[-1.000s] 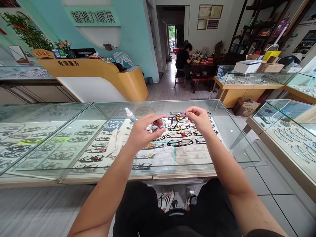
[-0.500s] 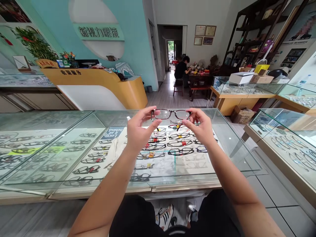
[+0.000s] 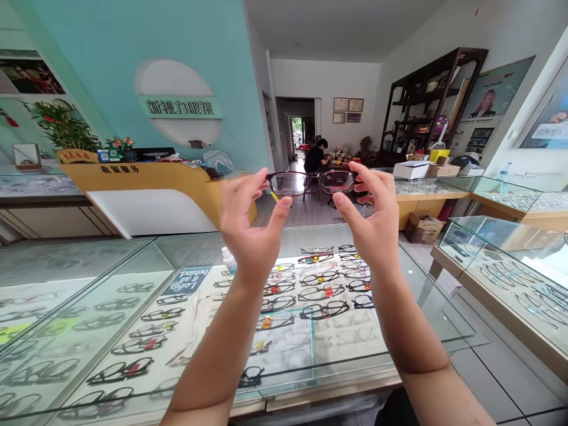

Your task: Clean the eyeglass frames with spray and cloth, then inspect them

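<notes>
A pair of dark-rimmed eyeglasses (image 3: 307, 183) with clear lenses is held up in front of me, above the glass display case. My left hand (image 3: 252, 219) pinches its left side between thumb and fingers. On the other side, my right hand (image 3: 373, 207) grips the right end of the frame in the same way. A yellow bit shows by the left thumb, on or near the temple arm. Below my hands, several rows of eyeglasses (image 3: 322, 293) lie on white lining in the glass display case (image 3: 293, 390).
A small white bottle (image 3: 229, 259) and a blue printed card (image 3: 185, 281) are by the left forearm. Behind stands a yellow-and-white counter (image 3: 146, 198). A person (image 3: 315, 160) sits at a table at the back. Another glass case (image 3: 501, 260) stands to the right.
My view has tilted up. Both hands have raised the eyeglasses from over the display to a higher position, with the back of the room behind the lenses.
</notes>
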`<state>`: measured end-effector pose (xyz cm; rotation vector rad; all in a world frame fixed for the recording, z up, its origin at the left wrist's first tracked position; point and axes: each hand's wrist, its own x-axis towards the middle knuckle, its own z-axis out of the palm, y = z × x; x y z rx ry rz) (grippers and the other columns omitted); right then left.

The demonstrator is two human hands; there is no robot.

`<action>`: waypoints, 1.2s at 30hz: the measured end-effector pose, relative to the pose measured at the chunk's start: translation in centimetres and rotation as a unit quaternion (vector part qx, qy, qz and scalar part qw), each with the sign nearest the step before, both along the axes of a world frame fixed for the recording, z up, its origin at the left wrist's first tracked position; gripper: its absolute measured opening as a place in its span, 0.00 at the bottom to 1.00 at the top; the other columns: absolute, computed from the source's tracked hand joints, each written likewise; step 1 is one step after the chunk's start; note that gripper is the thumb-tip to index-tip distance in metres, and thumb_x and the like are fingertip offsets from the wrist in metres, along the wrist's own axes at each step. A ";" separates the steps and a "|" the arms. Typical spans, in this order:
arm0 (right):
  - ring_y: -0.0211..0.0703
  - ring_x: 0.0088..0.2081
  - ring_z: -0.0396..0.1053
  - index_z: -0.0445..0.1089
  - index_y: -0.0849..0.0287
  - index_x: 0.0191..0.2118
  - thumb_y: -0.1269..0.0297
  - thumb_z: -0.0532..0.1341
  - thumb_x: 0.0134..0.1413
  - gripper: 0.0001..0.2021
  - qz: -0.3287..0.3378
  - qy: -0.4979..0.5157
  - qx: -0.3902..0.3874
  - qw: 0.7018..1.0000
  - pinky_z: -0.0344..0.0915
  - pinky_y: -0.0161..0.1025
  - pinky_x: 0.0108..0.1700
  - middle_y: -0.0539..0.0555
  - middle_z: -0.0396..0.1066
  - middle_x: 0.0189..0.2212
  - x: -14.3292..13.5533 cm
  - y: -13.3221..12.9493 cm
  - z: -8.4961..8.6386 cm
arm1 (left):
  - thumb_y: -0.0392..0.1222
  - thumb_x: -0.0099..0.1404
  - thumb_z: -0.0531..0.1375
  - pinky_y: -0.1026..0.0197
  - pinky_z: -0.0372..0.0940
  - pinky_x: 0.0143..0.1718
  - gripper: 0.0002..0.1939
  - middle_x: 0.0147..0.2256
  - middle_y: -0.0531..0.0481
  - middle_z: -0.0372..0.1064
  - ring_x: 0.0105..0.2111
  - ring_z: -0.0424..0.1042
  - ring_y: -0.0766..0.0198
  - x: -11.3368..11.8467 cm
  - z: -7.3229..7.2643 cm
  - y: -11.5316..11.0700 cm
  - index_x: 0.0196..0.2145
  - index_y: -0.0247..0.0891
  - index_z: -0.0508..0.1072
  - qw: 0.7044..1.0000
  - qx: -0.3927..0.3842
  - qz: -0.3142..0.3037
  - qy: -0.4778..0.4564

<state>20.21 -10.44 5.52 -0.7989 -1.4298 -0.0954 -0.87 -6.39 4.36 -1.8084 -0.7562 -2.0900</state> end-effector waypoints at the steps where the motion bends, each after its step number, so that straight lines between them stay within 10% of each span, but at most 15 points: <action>1: 0.51 0.56 0.71 0.73 0.38 0.67 0.54 0.69 0.69 0.24 0.002 0.003 0.004 1.000 0.74 0.54 0.59 0.56 0.69 0.59 -0.1 0.1 -0.2 | 0.57 0.72 0.69 0.44 0.77 0.58 0.27 0.55 0.45 0.76 0.56 0.78 0.51 -0.1 0.0 0.0 0.64 0.49 0.77 1.000 0.001 0.005 0.006; 18: 0.58 0.63 0.73 0.73 0.45 0.65 0.57 0.69 0.69 0.21 0.023 0.016 0.018 0.999 0.76 0.60 0.65 0.57 0.73 0.61 -0.4 1.5 -1.3 | 0.60 0.76 0.65 0.42 0.79 0.56 0.24 0.61 0.51 0.75 0.59 0.80 0.52 0.0 -0.9 -0.2 0.65 0.54 0.74 0.997 -0.075 -0.032 0.007; 27: 0.65 0.74 0.64 0.58 0.38 0.77 0.52 0.61 0.75 0.30 -0.023 -0.008 0.058 0.998 0.75 0.68 0.66 0.58 0.64 0.71 -1.9 2.3 -2.5 | 0.63 0.72 0.68 0.42 0.79 0.57 0.29 0.61 0.44 0.73 0.63 0.76 0.47 0.4 -1.9 1.3 0.65 0.55 0.71 0.995 -0.095 -0.018 -0.013; 36: 0.63 0.75 0.65 0.55 0.40 0.78 0.52 0.62 0.74 0.33 0.034 -0.022 0.027 0.999 0.74 0.68 0.68 0.59 0.63 0.74 -1.3 4.8 -3.5 | 0.53 0.68 0.73 0.45 0.76 0.52 0.27 0.59 0.43 0.69 0.61 0.72 0.47 0.7 -2.6 2.5 0.61 0.51 0.73 0.999 0.008 -0.025 -0.042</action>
